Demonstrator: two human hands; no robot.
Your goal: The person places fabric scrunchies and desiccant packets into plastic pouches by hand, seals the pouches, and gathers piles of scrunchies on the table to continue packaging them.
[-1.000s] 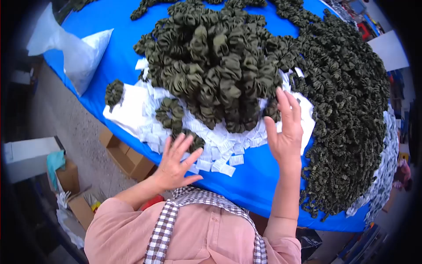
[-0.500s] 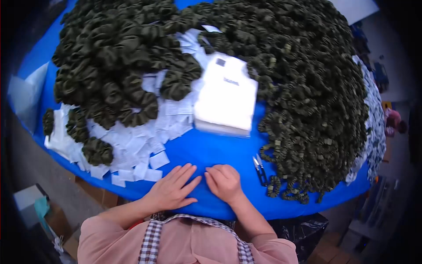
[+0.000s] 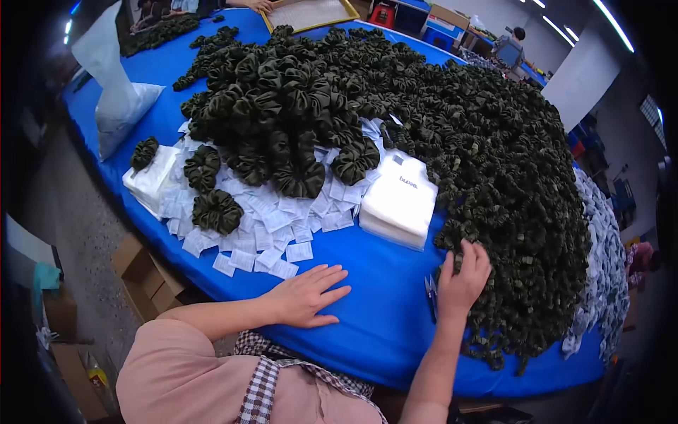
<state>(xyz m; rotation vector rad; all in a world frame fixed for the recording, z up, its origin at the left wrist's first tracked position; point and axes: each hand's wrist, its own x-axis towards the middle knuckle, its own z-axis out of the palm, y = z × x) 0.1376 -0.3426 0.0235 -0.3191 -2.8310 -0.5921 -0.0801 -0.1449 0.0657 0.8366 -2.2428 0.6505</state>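
My left hand (image 3: 311, 297) rests flat on the blue tabletop, its fingers spread with nothing in them. My right hand (image 3: 464, 277) is at the near left edge of a big pile of dark green scrunchies (image 3: 515, 191); its fingers are apart and slightly curled, and no scrunchie shows in its grasp. Thread snips (image 3: 431, 297) lie just left of my right wrist, partly hidden by it. Between the piles sits a stack of clear-fronted white printed bags (image 3: 399, 201). Small white printed slips (image 3: 272, 230) are scattered to the left, with fuller scrunchies (image 3: 296, 159) heaped over them.
On the left stand a white plastic sack (image 3: 120, 106) and a folded white stack (image 3: 152, 180) with a scrunchie on top. White packed items (image 3: 593, 275) line the right edge. A yellow-framed tray (image 3: 311, 14) and another person's hand (image 3: 261, 6) are at the far side.
My right hand has moved right and forward from beside my left hand to the scrunchie pile. My left hand stays flat on the table. The head view has tilted up, showing more of the room.
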